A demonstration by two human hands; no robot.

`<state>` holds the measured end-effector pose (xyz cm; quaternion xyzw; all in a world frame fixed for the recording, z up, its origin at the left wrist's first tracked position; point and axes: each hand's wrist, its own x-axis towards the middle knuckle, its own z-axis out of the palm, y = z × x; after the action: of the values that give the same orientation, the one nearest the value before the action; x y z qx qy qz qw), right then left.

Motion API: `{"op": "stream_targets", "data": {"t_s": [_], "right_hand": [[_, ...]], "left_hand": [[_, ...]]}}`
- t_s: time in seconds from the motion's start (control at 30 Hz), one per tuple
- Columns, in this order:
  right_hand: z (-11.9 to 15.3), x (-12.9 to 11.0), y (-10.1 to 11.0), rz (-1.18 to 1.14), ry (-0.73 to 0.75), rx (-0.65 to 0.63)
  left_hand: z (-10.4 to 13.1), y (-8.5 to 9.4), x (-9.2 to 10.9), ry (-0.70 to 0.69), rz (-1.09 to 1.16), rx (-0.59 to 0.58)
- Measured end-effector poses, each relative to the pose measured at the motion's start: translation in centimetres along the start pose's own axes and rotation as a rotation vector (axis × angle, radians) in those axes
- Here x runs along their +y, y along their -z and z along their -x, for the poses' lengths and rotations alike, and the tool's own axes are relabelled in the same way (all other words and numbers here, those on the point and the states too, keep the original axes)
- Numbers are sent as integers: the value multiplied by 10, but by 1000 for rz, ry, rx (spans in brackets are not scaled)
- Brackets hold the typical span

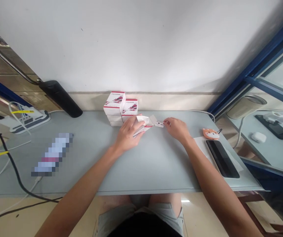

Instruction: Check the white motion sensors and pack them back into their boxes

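Observation:
My left hand (129,133) is wrapped round a small white and red cardboard box (143,126), tilted, with its end flap raised toward the right. Just right of that flap, my right hand (176,127) pinches the end of a small white piece with dark marks (159,124); its kind is too small to make out. Behind my left hand stand several stacked boxes (114,103) with the same white and red print, close to the wall. My left fingers partly cover the lower boxes.
On the left lie a phone (52,154) with a blurred screen, cables and a power strip (30,120). A black cylinder (61,98) leans by the wall. To the right are a dark phone (222,158) and an orange animal-faced item (211,133). A blue-framed mirror (267,131) borders the grey table.

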<state>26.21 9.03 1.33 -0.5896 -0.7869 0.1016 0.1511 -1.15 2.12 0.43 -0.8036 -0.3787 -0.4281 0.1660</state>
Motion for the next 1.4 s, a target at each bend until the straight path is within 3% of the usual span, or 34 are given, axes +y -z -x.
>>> {"op": "stream_targets", "data": {"t_s": [0.17, 0.27, 0.47, 0.67, 0.8, 0.93, 1.13, 1.4], "right_hand": [[1, 1, 0, -9, 3, -17], [4, -9, 8, -97, 37, 96], [22, -43, 16, -294, 356, 231], [30, -56, 8, -250, 372, 424], [32, -53, 14, -239, 466, 354], [26, -44, 15, -172, 400, 299], [23, -49, 6, -415, 255, 192], [19, -52, 0, -730, 240, 114]], "left_hand": [[-1, 1, 1, 19, 15, -21], [-3, 4, 3, 15, 40, -28], [-5, 5, 3, -37, 49, -26], [-6, 6, 10, -86, 49, -97], [-8, 6, 16, -116, 51, -91], [-9, 6, 16, -90, 96, -62], [-7, 5, 17, -109, 76, -41], [2, 4, 18, -151, 56, -7]]}}
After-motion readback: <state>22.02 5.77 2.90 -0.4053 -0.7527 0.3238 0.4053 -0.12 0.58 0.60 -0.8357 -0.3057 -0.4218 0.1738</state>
